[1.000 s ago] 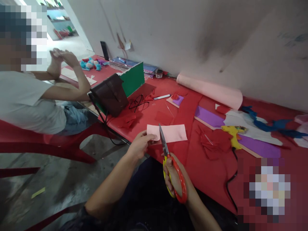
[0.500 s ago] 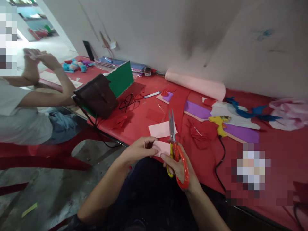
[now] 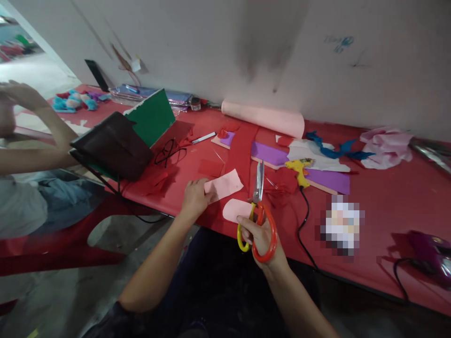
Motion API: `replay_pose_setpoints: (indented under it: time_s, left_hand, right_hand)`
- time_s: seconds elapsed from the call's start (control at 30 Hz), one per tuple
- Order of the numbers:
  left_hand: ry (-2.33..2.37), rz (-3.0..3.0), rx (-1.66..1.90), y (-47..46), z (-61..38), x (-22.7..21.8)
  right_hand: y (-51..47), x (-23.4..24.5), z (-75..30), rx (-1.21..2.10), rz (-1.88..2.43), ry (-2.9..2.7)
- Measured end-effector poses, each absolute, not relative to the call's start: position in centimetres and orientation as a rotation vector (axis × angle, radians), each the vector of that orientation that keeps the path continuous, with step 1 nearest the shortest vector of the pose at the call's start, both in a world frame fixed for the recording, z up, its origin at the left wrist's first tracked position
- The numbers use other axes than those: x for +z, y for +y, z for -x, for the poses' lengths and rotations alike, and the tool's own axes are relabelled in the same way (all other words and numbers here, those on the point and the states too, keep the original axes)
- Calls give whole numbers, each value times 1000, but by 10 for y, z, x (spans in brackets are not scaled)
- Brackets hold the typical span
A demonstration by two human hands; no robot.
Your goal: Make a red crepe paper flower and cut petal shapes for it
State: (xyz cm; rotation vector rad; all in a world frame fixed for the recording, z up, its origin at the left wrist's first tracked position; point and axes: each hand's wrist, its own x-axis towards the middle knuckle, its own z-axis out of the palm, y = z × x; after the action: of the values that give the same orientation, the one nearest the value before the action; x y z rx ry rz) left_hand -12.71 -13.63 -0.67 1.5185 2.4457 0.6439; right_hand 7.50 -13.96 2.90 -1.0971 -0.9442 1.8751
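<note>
My left hand (image 3: 196, 198) pinches one end of a pale pink paper strip (image 3: 225, 185) just over the red tabletop. In my right hand (image 3: 259, 237) are scissors (image 3: 260, 180) with one red and one yellow handle, blades pointing away from me. The same hand pinches a smaller pink piece (image 3: 237, 210) with a rounded left end between thumb and fingers. Past the scissors, crumpled red material (image 3: 283, 180) lies on the table, and a wide red strip (image 3: 243, 150) crosses a purple strip (image 3: 269, 154).
A yellow glue gun (image 3: 299, 170) trails its black cord to the table's front edge. Eyeglasses (image 3: 169, 152), a pen (image 3: 204, 137) and a dark brown bag (image 3: 114, 145) are on the left. A pink roll (image 3: 264, 117) lies by the wall. At far left a person's arm (image 3: 38, 152) shows.
My left hand has let go of the small pink piece and taken hold of the pink strip on the table. The small piece stays in my right hand with the scissors. The view has shifted right.
</note>
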Motion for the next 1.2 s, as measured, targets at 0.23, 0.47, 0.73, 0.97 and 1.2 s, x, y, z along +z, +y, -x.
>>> replay_pose_setpoints:
  time_s: [0.23, 0.47, 0.73, 0.97, 1.2]
  left_hand:
    - [2365, -1101, 1302, -135, 148, -12]
    - [2610, -1275, 1498, -146, 134, 21]
    - [1350, -619, 1427, -168, 42, 24]
    - [1397, -567, 1426, -162, 66, 35]
    - [1340, -686, 1254, -169, 68, 37]
  right_hand:
    - [-139, 31, -75, 1913, 1090, -888]
    - [-139, 34, -71, 1878, 1071, -822]
    - [-140, 34, -62, 1797, 1074, -768]
    - [-146, 32, -72, 1804, 1059, -889]
    - [-146, 34, -72, 1855, 1104, -955]
